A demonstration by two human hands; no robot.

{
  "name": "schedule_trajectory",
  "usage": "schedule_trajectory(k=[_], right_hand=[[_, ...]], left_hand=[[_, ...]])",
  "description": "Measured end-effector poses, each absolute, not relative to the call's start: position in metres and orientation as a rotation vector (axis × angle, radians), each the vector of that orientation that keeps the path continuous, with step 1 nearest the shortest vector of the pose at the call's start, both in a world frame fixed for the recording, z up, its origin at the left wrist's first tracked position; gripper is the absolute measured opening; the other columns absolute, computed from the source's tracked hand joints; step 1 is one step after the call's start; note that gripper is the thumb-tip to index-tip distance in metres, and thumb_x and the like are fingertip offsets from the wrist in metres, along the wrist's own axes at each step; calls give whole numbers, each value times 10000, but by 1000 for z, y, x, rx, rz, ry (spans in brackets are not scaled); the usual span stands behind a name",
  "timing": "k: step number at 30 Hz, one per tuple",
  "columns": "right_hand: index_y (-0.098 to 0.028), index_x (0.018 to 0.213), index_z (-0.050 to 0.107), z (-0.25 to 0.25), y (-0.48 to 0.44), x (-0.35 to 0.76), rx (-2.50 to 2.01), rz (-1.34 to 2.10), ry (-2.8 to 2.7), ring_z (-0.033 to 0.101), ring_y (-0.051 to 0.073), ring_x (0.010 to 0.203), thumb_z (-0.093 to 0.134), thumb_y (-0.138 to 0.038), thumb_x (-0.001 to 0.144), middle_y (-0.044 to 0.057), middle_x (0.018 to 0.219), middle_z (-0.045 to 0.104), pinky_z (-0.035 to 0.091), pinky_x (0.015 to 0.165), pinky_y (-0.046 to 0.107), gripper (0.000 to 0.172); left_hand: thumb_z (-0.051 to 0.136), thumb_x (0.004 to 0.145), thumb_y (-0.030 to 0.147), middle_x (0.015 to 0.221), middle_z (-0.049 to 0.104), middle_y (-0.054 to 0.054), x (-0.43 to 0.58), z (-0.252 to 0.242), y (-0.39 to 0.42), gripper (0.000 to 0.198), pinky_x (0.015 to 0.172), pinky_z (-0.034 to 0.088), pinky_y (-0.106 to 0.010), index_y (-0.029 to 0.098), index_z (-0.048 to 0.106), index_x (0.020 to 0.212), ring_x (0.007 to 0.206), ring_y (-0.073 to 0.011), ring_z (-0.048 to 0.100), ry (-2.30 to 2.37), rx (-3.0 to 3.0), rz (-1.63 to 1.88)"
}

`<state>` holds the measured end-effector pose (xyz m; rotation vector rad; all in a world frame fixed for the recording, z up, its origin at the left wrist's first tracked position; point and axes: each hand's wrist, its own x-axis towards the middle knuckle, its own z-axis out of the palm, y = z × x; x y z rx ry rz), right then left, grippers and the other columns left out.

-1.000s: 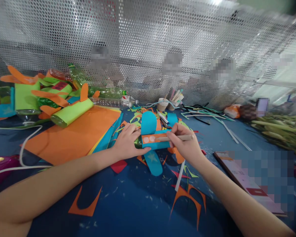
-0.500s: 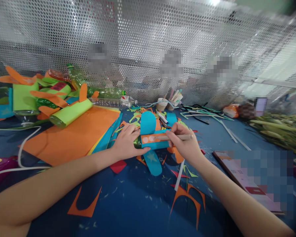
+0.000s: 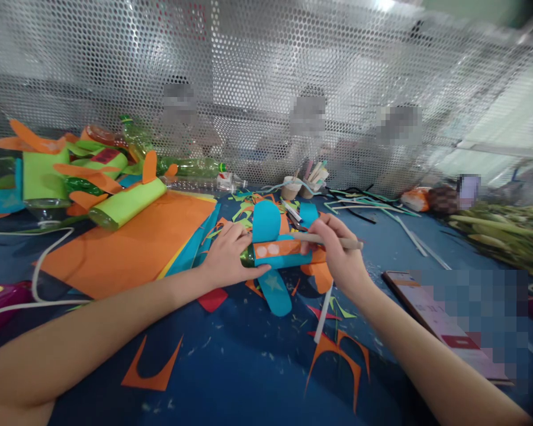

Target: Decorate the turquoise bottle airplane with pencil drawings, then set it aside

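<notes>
A toy plane (image 3: 282, 261), made of a green bottle wrapped in blue paper, lies mid-table with blue wings (image 3: 266, 220) and an orange tail (image 3: 318, 277). Along its body runs an orange strip (image 3: 285, 247) bearing pale round dots toward the left end. My left hand (image 3: 231, 251) is closed around the bottle's left end and steadies it. In my right hand (image 3: 335, 245) a slim pale paintbrush (image 3: 350, 243) is pinched, its tip just above the strip and pointing left. Whether the tip touches the paper I cannot tell.
Orange paper sheets (image 3: 146, 236) and several finished bottle planes (image 3: 128, 204) lie left. Cups (image 3: 290, 187) with sticks and pens stand behind. Paper scraps (image 3: 153, 367) litter the table. A phone or tablet (image 3: 444, 325) lies right, near leafy stalks (image 3: 506, 236). People sit beyond a perforated screen (image 3: 257, 71).
My right hand has lifted slightly and shifted right, drawing the paintbrush tip away from the dots. More of the strip's right part shows. My left hand and the plane have stayed put.
</notes>
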<state>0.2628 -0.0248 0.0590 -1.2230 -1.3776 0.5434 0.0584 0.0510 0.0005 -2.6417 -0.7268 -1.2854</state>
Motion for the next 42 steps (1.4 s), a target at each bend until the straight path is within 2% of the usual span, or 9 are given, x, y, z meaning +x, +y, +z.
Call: schedule_trajectory(k=[4,10,20,24,42], right_hand=[[-228,732,491,60,-24,267,-1218,516,-1394,506,124,474,527,-375,877,-47,487,532,388,515,256,210],[-223,603,401,53,-19,271,-1302,494,-1460,355,93,425,578,-420,842,-59,458,413,264,427,244,357],[-236,607,372,54,-17,268,-1345,568,-1407,421,97,383,623,-307,787,-66,403,473,308,426,234,317],[-237,614,381,54,-17,266,-1359,561,-1400,449,103,398,617,-315,787,-63,414,489,344,450,239,303],[-237,629,378,53,-17,265,-1349,576,-1405,463,103,397,606,-334,788,-68,412,487,348,459,232,294]], left_hand=[[637,725,593,801,452,-42,58,1,51,458,743,454,-384,164,600,877,799,-219,447,-741,-2648,-1272],[617,728,604,822,467,-50,58,-2,52,465,768,462,-398,154,594,841,811,-220,468,-808,-2676,-1220],[654,702,581,829,491,-58,59,0,51,440,774,465,-401,157,585,797,823,-228,485,-817,-2651,-1200],[643,708,593,830,490,-61,59,-1,51,447,762,465,-398,159,581,794,826,-230,486,-823,-2637,-1196],[641,704,597,828,471,-49,59,0,51,435,752,464,-391,177,563,786,812,-220,470,-830,-2654,-1198]])
